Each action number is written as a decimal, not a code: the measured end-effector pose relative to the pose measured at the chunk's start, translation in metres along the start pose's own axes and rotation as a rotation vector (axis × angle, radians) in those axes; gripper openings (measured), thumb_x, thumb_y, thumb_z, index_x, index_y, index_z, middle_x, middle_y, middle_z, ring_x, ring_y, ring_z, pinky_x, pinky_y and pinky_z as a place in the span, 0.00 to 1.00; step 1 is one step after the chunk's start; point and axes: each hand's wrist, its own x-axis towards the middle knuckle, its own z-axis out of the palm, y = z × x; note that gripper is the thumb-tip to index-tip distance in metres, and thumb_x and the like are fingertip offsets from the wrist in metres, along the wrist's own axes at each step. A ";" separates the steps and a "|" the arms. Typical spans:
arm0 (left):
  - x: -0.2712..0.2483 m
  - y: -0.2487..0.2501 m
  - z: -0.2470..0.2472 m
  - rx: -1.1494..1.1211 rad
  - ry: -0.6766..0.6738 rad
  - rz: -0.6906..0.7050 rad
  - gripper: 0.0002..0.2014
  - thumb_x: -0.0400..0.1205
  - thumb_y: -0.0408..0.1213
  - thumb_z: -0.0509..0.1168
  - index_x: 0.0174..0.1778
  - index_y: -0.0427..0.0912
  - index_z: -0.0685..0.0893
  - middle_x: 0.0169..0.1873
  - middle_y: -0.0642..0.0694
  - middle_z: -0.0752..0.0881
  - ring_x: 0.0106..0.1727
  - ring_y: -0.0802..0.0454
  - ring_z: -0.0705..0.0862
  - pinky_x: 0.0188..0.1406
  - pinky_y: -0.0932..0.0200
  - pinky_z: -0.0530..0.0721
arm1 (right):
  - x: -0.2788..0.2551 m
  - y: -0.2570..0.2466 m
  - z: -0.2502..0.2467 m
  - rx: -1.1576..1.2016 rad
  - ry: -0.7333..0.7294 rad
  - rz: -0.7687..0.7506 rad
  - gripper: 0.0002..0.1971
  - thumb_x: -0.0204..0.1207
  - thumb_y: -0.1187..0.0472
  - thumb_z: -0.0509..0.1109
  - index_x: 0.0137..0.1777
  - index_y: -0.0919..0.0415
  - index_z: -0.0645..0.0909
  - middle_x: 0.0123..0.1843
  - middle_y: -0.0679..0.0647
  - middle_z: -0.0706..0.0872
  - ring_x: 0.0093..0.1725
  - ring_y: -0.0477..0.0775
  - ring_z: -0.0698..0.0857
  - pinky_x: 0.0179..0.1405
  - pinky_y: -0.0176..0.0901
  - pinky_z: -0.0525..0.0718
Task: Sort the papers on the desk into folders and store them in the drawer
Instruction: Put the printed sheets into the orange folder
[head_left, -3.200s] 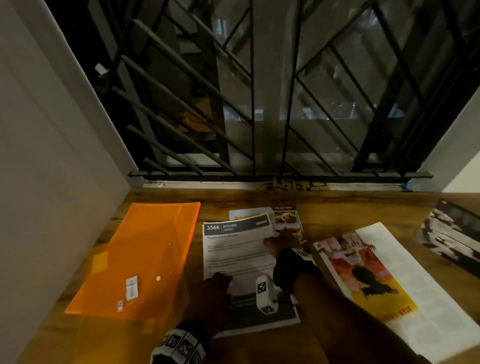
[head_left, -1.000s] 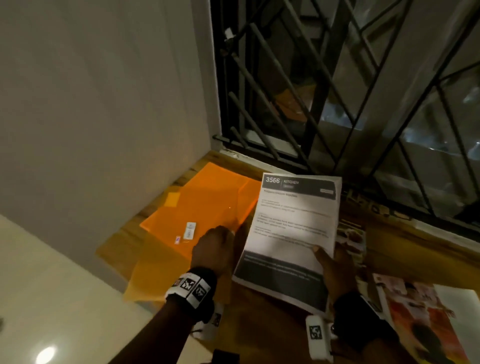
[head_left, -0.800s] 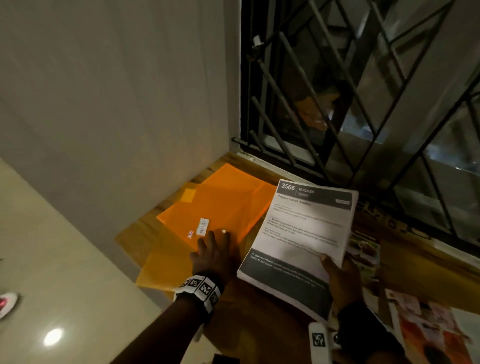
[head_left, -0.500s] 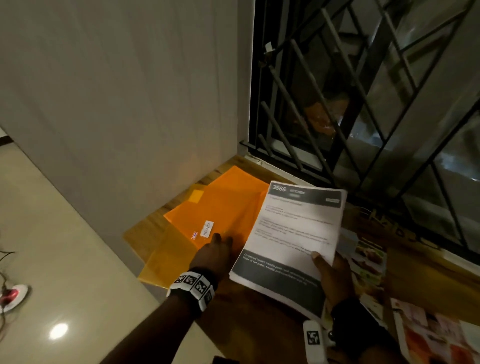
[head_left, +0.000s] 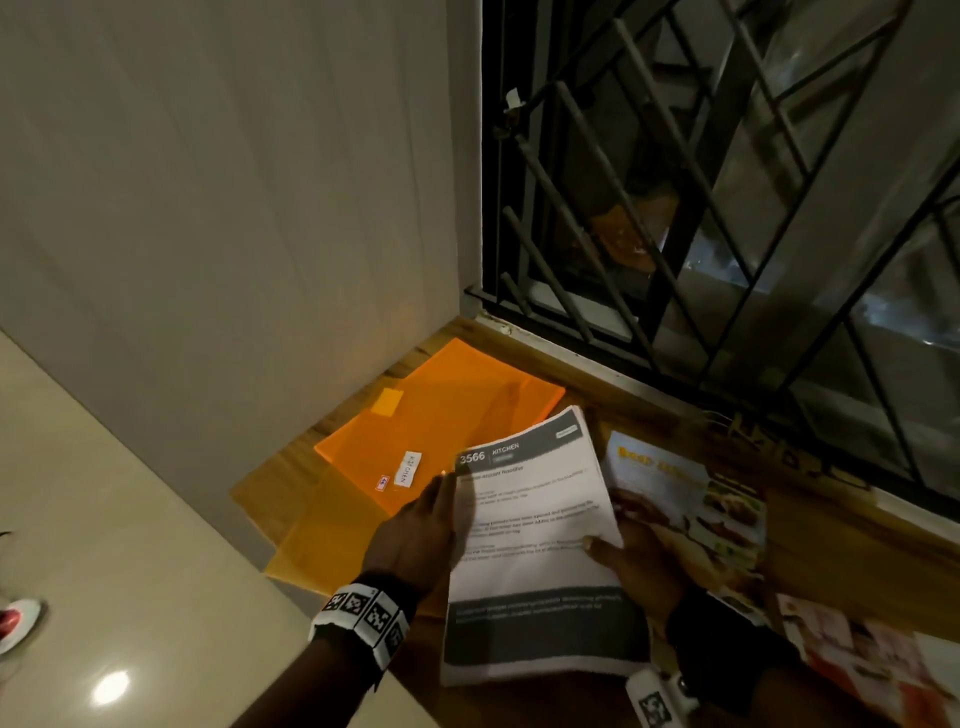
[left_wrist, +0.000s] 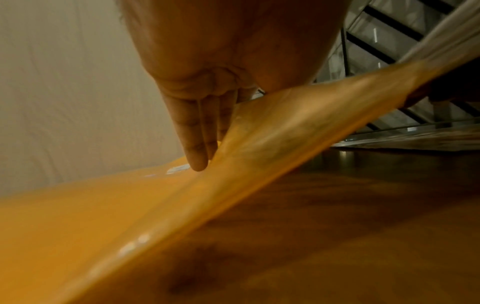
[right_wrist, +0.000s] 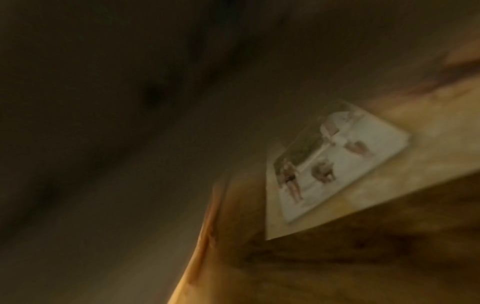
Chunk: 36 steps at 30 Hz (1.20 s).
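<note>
An orange plastic folder (head_left: 441, 431) with a white "KITCHEN" label lies at the left end of the wooden desk (head_left: 857, 561), against the wall. My right hand (head_left: 628, 561) grips a white sheet headed "3566 KITCHEN" (head_left: 535, 551), thumb on top, and holds it tilted over the folder's near right corner. My left hand (head_left: 431, 514) lies flat with straight fingers (left_wrist: 197, 148) on the folder, next to the sheet's left edge. In the left wrist view an orange flap (left_wrist: 298, 131) rises to the right of those fingers. The right wrist view is blurred.
A recipe leaflet (head_left: 685, 499) lies on the desk just right of the sheet, and a colour magazine page (head_left: 883, 670) lies at the bottom right. A photo page (right_wrist: 337, 168) lies further along the desk. The wall (head_left: 234, 208) stands left, and a barred window (head_left: 727, 208) runs behind.
The sheet has come down and tilted lower over the folder's right side. My left hand has slid right to the sheet's left edge. The right hand keeps its grip.
</note>
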 end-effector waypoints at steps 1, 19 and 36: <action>-0.001 0.000 0.001 0.024 -0.014 0.020 0.35 0.86 0.42 0.60 0.87 0.47 0.49 0.82 0.42 0.65 0.58 0.44 0.85 0.41 0.55 0.88 | 0.002 -0.001 0.000 -0.034 -0.029 0.009 0.12 0.82 0.64 0.68 0.60 0.47 0.81 0.57 0.47 0.88 0.57 0.47 0.87 0.52 0.39 0.87; 0.003 -0.023 -0.036 -0.125 -0.361 0.118 0.38 0.81 0.22 0.59 0.83 0.59 0.62 0.87 0.51 0.47 0.86 0.44 0.58 0.80 0.49 0.69 | 0.057 -0.002 0.023 -0.097 0.148 0.065 0.15 0.82 0.66 0.68 0.67 0.61 0.82 0.66 0.60 0.86 0.66 0.62 0.84 0.60 0.51 0.82; 0.016 0.049 -0.001 0.060 -0.145 -0.157 0.29 0.88 0.40 0.53 0.84 0.38 0.52 0.73 0.36 0.72 0.60 0.36 0.81 0.40 0.47 0.78 | 0.051 0.011 0.050 -0.050 0.249 0.204 0.08 0.84 0.67 0.63 0.52 0.69 0.83 0.57 0.63 0.85 0.52 0.60 0.82 0.51 0.48 0.78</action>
